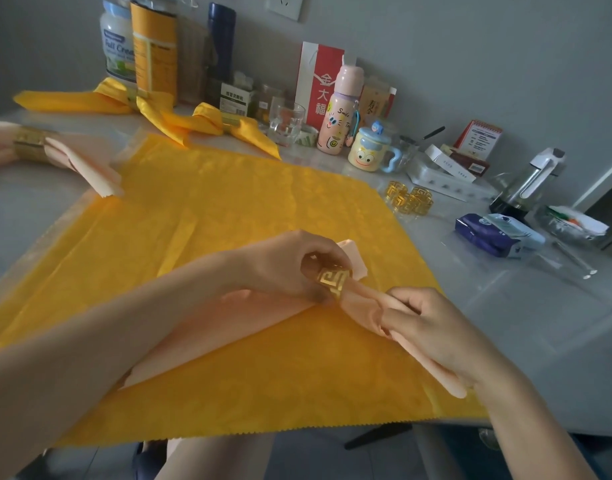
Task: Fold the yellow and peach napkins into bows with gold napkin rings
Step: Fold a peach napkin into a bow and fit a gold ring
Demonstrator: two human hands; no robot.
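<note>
A folded peach napkin (361, 301) lies across a flat yellow napkin (228, 209) spread over the table. My left hand (290, 265) pinches a gold napkin ring (332, 278) that sits around the peach napkin's middle. My right hand (426, 323) grips the napkin's folded part just right of the ring. A short peach end (355, 258) sticks out behind the ring. A finished peach bow (72, 161) with a gold ring lies at far left. Two finished yellow bows (200, 124) lie at the back.
Spare gold rings (408, 199) lie right of the yellow napkin. Bottles, tins, a glass (286, 123), a yellow mug (368, 150), boxes and a tissue pack (495, 233) crowd the back and right. The table's front edge runs below the yellow napkin.
</note>
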